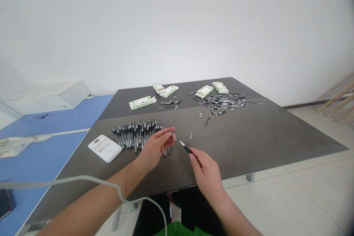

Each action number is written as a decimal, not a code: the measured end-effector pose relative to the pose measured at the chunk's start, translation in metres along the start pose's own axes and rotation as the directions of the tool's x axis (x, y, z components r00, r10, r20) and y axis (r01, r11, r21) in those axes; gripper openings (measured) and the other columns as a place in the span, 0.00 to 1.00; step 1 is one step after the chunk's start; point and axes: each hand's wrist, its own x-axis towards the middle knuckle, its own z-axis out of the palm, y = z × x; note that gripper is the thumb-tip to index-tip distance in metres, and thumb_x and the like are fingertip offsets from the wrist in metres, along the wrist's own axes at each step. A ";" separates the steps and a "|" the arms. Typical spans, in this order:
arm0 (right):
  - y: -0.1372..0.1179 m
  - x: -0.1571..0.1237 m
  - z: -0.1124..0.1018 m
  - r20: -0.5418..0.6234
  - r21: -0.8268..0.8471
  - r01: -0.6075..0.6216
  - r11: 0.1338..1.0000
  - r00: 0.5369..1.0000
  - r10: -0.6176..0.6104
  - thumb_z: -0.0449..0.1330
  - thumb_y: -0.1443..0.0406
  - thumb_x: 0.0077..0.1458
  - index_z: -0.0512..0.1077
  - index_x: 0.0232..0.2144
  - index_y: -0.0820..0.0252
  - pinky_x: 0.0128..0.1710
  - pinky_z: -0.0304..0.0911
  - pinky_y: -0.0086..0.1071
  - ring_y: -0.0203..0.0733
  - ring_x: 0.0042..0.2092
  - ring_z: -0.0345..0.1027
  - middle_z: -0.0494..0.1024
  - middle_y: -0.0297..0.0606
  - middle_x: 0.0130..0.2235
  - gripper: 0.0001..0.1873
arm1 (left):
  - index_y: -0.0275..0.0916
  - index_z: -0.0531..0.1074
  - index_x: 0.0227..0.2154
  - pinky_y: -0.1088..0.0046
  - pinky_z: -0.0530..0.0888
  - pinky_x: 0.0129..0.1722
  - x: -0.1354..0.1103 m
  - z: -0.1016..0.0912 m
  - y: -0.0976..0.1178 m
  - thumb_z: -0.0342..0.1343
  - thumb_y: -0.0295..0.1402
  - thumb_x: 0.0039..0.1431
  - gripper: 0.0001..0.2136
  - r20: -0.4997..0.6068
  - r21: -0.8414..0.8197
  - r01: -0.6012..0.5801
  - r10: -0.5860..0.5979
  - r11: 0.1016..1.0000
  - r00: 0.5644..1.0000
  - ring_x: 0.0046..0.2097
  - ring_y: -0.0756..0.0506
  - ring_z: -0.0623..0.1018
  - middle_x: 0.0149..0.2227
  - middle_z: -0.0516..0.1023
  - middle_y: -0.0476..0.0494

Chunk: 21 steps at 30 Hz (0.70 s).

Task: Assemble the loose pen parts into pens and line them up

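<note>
My right hand (206, 166) is closed around a black pen (187, 149), its silvery tip pointing up and to the left. Just left of that tip, my left hand (158, 145) pinches a small clear piece that looks like a pen cap (173, 135). The two pieces are apart, with a narrow gap between them. Behind and beside my left hand lies a dense row of black-and-clear pens (135, 132), partly hidden by the hand. A small clear strip (190, 136) rests on the dark table (243, 136) beyond the pen tip.
Loose pen parts (224, 101) are heaped at the back right, with a smaller pile (170, 103) at back centre. Several green-and-white boxes (142, 102) stand along the far side. A white flat case (105, 148) lies at left. A pale cable (91, 179) crosses above my left forearm.
</note>
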 end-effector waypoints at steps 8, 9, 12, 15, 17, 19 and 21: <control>-0.010 -0.015 0.002 -0.002 -0.144 0.059 0.988 0.998 -0.060 0.48 0.64 0.62 0.72 0.44 0.58 0.41 0.65 0.32 0.42 0.39 0.73 0.78 0.41 0.39 0.15 | 0.36 0.76 0.37 0.75 0.72 0.42 -0.026 0.007 -0.001 0.63 0.32 0.49 0.11 0.002 0.188 0.021 -0.022 0.982 1.000 0.35 0.51 0.76 0.33 0.79 0.46; -0.011 -0.015 0.002 -0.006 -0.155 0.059 0.986 0.998 -0.060 0.48 0.64 0.62 0.72 0.43 0.58 0.41 0.65 0.32 0.42 0.39 0.73 0.78 0.41 0.39 0.15 | 0.36 0.76 0.36 0.74 0.71 0.43 -0.029 0.007 -0.001 0.63 0.32 0.48 0.11 0.003 0.235 0.016 -0.017 0.972 1.000 0.36 0.51 0.76 0.34 0.80 0.46; -0.014 -0.015 0.005 -0.011 -0.140 0.048 0.989 0.999 -0.050 0.48 0.65 0.62 0.73 0.43 0.59 0.40 0.64 0.32 0.43 0.39 0.72 0.78 0.41 0.38 0.15 | 0.36 0.77 0.36 0.71 0.71 0.45 -0.033 0.008 0.000 0.63 0.34 0.48 0.12 -0.002 0.310 0.001 -0.001 0.951 1.000 0.37 0.49 0.76 0.35 0.80 0.46; -0.017 -0.014 0.011 -0.022 -0.018 0.011 1.000 1.000 -0.011 0.48 0.65 0.61 0.74 0.42 0.58 0.39 0.64 0.31 0.42 0.39 0.72 0.78 0.40 0.38 0.15 | 0.37 0.77 0.37 0.70 0.71 0.44 -0.036 0.010 0.003 0.62 0.35 0.48 0.13 0.001 0.348 -0.025 0.026 0.937 1.000 0.37 0.48 0.76 0.35 0.80 0.45; -0.020 -0.014 0.013 -0.030 0.086 -0.036 0.996 0.999 0.039 0.49 0.64 0.60 0.74 0.41 0.57 0.38 0.64 0.31 0.41 0.38 0.71 0.78 0.39 0.37 0.15 | 0.37 0.77 0.38 0.70 0.71 0.44 -0.036 0.011 0.007 0.62 0.37 0.48 0.13 0.015 0.384 -0.045 0.043 0.922 0.999 0.37 0.48 0.76 0.35 0.80 0.46; -0.021 -0.013 0.015 -0.005 0.174 -0.102 0.979 0.994 0.105 0.50 0.62 0.59 0.74 0.41 0.58 0.35 0.64 0.30 0.40 0.34 0.70 0.77 0.38 0.33 0.15 | 0.38 0.76 0.39 0.69 0.71 0.44 -0.035 0.011 0.009 0.61 0.38 0.49 0.15 0.039 0.424 -0.060 0.048 0.904 0.998 0.37 0.48 0.76 0.35 0.80 0.46; -0.018 -0.012 0.017 0.042 0.242 -0.179 0.954 0.984 0.174 0.50 0.60 0.59 0.75 0.41 0.59 0.30 0.62 0.29 0.38 0.30 0.68 0.75 0.35 0.28 0.16 | 0.39 0.75 0.43 0.68 0.71 0.44 -0.032 0.006 0.010 0.60 0.39 0.50 0.18 0.064 0.446 -0.078 0.055 0.892 0.996 0.39 0.47 0.77 0.37 0.79 0.45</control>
